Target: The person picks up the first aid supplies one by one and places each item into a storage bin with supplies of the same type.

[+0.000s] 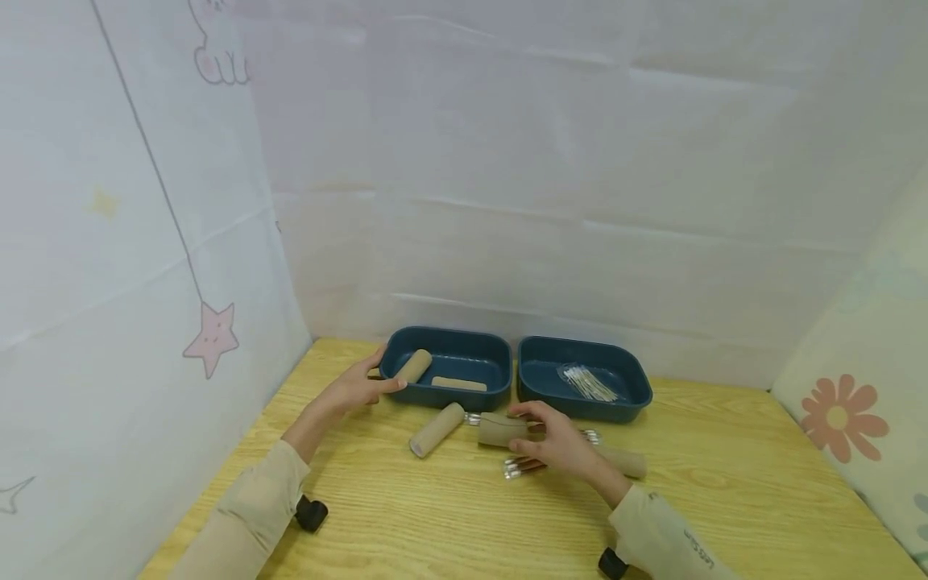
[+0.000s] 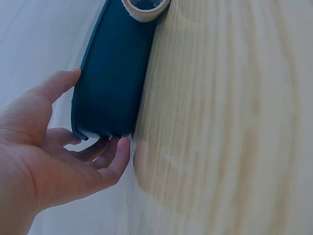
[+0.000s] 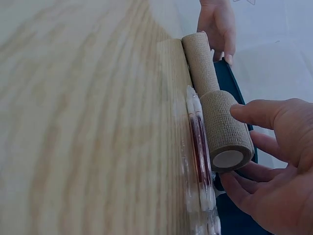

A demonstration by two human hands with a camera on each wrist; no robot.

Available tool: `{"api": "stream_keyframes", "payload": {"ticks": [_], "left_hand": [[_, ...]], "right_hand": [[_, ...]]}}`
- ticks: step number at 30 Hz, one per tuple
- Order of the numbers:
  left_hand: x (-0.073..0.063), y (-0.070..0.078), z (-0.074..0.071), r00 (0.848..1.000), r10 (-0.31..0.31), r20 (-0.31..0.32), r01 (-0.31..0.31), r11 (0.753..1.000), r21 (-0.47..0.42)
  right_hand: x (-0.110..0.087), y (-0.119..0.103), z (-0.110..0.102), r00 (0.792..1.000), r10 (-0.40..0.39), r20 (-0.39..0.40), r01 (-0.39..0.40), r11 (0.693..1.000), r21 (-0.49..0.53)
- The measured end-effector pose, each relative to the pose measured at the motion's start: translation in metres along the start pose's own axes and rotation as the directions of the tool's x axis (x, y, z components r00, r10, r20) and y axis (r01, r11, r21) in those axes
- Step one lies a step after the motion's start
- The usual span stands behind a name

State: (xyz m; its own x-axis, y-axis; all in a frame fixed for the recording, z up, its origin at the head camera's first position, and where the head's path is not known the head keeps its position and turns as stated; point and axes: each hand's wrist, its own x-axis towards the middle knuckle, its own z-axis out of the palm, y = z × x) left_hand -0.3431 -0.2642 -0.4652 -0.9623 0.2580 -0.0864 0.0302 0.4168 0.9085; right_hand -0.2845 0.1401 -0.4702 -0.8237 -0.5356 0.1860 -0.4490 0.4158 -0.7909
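Note:
My left hand (image 1: 355,387) holds the left end of a dark blue tray (image 1: 464,396). Its thumb lies at the near rim and its fingers bend around the end, as the left wrist view (image 2: 110,73) shows. Two tan bandage rolls are inside, one leaning on the left wall (image 1: 415,366), one lying low (image 1: 459,384). In front of the trays, my right hand (image 1: 561,439) grips a thicker tan bandage roll (image 3: 225,125) between thumb and fingers. A thinner roll (image 1: 437,430) lies left of it. Wrapped brown-stemmed cotton swabs (image 3: 199,147) lie beside the gripped roll.
A second dark blue tray (image 1: 587,409) stands just right of the first, with a bundle of white cotton swabs (image 1: 589,383) inside. Another tan roll (image 1: 625,463) lies partly behind my right wrist. White cloth (image 1: 551,201) hangs behind the wooden table (image 1: 449,515).

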Motion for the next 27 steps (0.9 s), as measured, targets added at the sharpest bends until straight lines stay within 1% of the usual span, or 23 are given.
{"api": "stream_keyframes", "payload": {"ticks": [5,10,16,22,27], "left_hand": [[0.000,0.001,0.001,1.000,0.006,0.007,-0.006,1.000,-0.018],[0.001,0.001,0.002,1.000,0.003,0.014,-0.003,1.000,-0.018],[0.000,0.001,0.001,1.000,-0.004,0.005,0.004,1.000,-0.001],[0.002,-0.001,-0.001,1.000,0.000,0.012,0.000,1.000,-0.018],[0.003,-0.002,-0.002,1.000,0.002,0.022,-0.002,1.000,-0.028]], "right_hand": [[0.000,0.003,0.002,1.000,0.017,0.004,-0.017,1.000,-0.022],[0.000,0.007,0.004,0.999,0.042,0.009,-0.042,0.999,-0.001],[0.001,0.012,0.004,0.999,0.039,0.015,-0.039,0.998,0.040],[0.002,0.012,0.005,1.000,0.027,0.010,-0.028,0.999,0.027],[0.001,0.010,0.005,1.000,0.020,0.010,-0.020,0.999,0.041]]}}
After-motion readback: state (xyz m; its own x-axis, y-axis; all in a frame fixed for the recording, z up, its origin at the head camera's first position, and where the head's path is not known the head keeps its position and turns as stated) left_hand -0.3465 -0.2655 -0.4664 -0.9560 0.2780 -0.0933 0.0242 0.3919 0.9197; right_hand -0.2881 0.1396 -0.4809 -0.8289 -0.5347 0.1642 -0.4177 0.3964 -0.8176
